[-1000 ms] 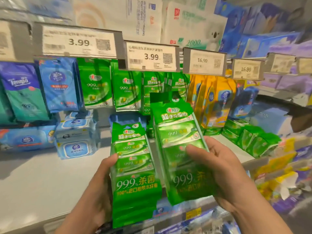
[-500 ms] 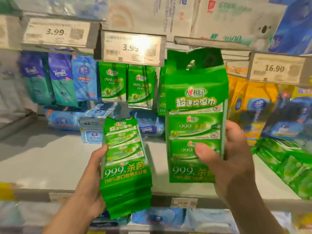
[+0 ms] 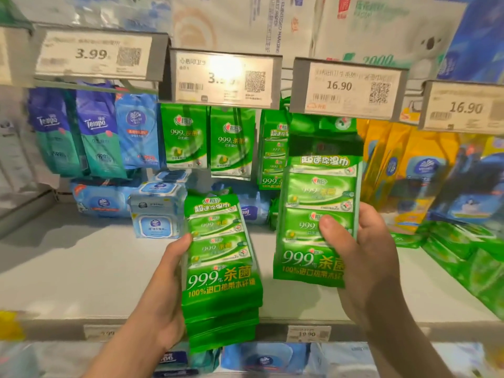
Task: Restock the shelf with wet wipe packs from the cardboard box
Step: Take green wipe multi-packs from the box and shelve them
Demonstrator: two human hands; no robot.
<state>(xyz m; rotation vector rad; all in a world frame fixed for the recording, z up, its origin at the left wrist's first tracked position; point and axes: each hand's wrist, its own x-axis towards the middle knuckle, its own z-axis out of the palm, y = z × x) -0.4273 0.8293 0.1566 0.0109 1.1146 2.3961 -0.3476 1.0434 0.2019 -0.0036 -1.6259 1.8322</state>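
1. The right hand (image 3: 362,257) has its grip closed around one green wipe pack (image 3: 319,214), thumb across the front and fingers behind, and holds it upright with its top just under the 16.90 price tag (image 3: 346,88)
2. The left hand (image 3: 161,293) grips a stack of the same packs (image 3: 221,266) by its left edge, fingers wrapped behind; several packs show at the bottom of the stack, so much of the load is not yet placed
3. The raised pack stands in front of a hanging row of matching packs (image 3: 272,156), which looks like its destination; whether its top hole has met a hook I cannot tell, since the tag hides that spot
4. More green packs (image 3: 463,252) lie on the shelf (image 3: 68,268) to the right
5. The cardboard box is out of view, so what stock is left in it cannot be judged; the job seems midway, with this pack next to hang and the stack to follow
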